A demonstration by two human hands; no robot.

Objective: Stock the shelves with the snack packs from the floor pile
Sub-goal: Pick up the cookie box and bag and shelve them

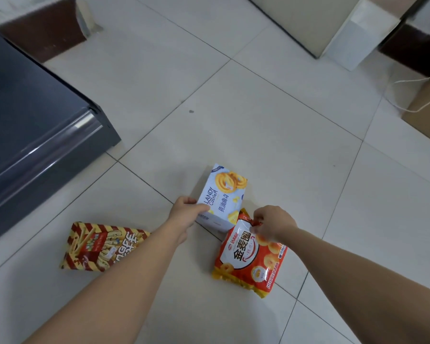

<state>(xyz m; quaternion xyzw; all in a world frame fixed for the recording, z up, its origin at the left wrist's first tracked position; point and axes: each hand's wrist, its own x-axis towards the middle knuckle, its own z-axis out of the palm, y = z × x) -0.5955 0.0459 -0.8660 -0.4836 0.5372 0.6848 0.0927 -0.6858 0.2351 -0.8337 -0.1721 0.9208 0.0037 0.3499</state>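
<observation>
Left hand gripped cookie box at near end, long axis pointing away. Right hand pinched red bag top edge, just right of box.

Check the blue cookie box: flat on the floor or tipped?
Tipped. The left hand grips the blue cookie box by its near corner, face slanted. Whether its far end touches the floor: cannot tell.

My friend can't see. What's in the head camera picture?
The left hand grips a pale blue cardboard biscuit box while the right hand pinches an orange plastic snack bag; a red-and-yellow striped triangular pack lies on the tiled floor.
</observation>
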